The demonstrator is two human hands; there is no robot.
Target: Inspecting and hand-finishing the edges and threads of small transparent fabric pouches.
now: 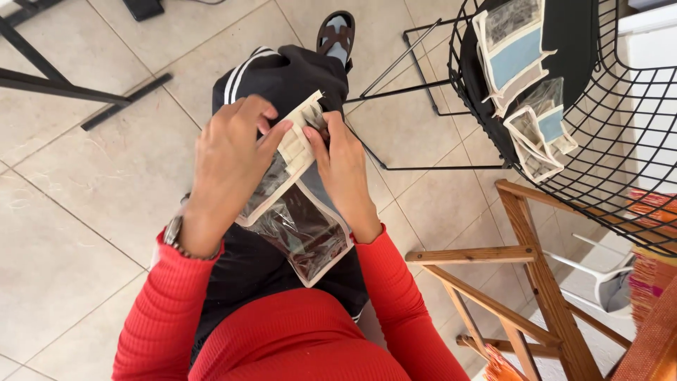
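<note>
A clear plastic pouch with cream fabric edging (300, 219) rests on my lap, over black trousers with white stripes. My left hand (229, 166) grips its upper left side, thumb pressed on the cream band. My right hand (345, 173) pinches the folded top edge from the right. Both hands hold the pouch near its upper end. The lower clear part hangs free toward my red top.
A black wire chair (620, 120) at the right holds several similar cream-edged pouches (518, 49). A wooden frame (536, 275) stands at the lower right. Black metal legs (56, 77) cross the tiled floor at the upper left. My sandalled foot (336, 34) shows at the top.
</note>
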